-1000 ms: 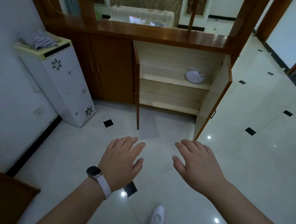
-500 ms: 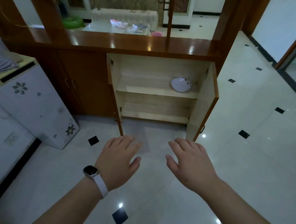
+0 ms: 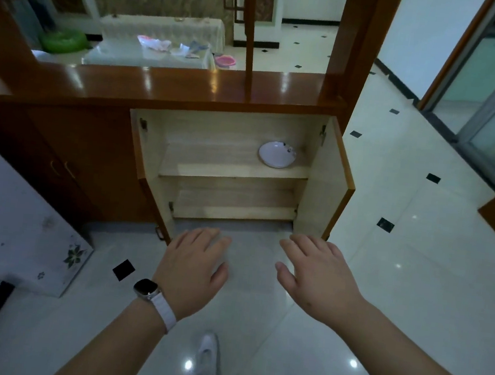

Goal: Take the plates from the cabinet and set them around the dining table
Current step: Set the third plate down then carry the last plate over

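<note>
A white plate (image 3: pixel 277 154) lies on the upper shelf of the open wooden cabinet (image 3: pixel 232 170), toward the shelf's right end. Both cabinet doors stand swung outward. My left hand (image 3: pixel 193 268), with a watch on a white band at the wrist, is held out palm down in front of the cabinet with fingers apart and nothing in it. My right hand (image 3: pixel 318 274) is likewise spread and holds nothing. Both hands hover over the floor below the cabinet's bottom edge, well short of the plate.
The right cabinet door (image 3: pixel 328 180) and left door (image 3: pixel 153 174) jut into the floor space. A white floral-patterned appliance (image 3: pixel 19 224) stands at the left. A glossy wooden counter (image 3: pixel 171 86) tops the cabinet. A table with a cloth (image 3: pixel 150 55) is beyond. My white shoe (image 3: pixel 208 363) is below.
The view has come closer to the cabinet, which now looms larger and more centred. Both hands stay spread in front of me, holding nothing.
</note>
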A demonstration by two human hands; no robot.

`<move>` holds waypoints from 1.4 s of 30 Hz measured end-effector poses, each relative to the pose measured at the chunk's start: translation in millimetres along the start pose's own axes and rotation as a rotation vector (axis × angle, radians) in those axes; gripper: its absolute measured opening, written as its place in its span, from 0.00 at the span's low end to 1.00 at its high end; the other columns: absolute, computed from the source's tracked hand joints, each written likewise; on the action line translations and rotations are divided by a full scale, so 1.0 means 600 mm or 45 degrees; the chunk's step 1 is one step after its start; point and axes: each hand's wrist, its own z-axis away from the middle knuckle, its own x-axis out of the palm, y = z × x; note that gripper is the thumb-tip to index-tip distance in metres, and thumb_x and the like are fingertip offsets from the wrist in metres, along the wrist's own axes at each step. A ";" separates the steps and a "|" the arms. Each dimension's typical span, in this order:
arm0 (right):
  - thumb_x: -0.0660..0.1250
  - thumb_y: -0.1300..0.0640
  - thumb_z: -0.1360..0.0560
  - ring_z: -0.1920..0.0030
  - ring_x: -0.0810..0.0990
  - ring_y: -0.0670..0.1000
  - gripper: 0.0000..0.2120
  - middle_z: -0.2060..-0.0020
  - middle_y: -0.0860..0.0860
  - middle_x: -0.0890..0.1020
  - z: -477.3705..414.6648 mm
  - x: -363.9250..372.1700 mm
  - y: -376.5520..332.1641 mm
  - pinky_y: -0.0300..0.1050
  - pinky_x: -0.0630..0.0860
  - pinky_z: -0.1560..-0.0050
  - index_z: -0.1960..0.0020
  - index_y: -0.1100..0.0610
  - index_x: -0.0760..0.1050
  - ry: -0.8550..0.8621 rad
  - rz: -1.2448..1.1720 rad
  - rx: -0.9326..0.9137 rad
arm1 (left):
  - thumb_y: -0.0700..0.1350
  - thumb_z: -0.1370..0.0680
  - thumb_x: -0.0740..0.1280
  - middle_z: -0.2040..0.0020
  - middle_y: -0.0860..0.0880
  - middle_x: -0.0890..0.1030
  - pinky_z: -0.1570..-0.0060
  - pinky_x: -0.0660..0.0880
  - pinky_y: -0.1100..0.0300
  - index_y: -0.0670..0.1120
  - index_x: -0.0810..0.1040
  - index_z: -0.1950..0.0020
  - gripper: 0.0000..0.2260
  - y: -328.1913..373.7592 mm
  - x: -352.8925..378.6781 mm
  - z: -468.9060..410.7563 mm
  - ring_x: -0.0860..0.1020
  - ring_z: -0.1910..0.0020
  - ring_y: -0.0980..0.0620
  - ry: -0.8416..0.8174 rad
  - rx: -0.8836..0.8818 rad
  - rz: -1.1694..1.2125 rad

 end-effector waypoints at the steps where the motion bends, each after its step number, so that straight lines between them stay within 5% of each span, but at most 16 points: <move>1: 0.51 0.41 0.21 0.40 0.77 0.53 0.23 0.40 0.50 0.80 -0.023 0.003 0.000 0.51 0.73 0.42 0.36 0.52 0.75 -0.006 0.002 0.016 | 0.52 0.26 0.62 0.41 0.46 0.79 0.44 0.74 0.47 0.48 0.77 0.38 0.19 -0.018 0.007 -0.021 0.76 0.43 0.44 -0.001 0.014 0.009; 16: 0.49 0.40 0.22 0.39 0.75 0.51 0.25 0.38 0.47 0.77 -0.362 0.016 -0.039 0.49 0.73 0.41 0.33 0.50 0.73 -0.024 0.029 0.239 | 0.50 0.30 0.70 0.46 0.49 0.79 0.48 0.72 0.52 0.49 0.78 0.42 0.17 -0.277 0.052 -0.315 0.74 0.48 0.47 0.053 0.191 0.063; 42: 0.55 0.42 0.24 0.51 0.79 0.53 0.20 0.49 0.49 0.81 -0.628 0.123 0.165 0.49 0.75 0.52 0.43 0.52 0.78 0.032 -0.183 0.424 | 0.54 0.27 0.59 0.41 0.48 0.80 0.46 0.75 0.50 0.51 0.78 0.39 0.19 -0.317 0.190 -0.663 0.78 0.45 0.45 -0.274 0.242 0.010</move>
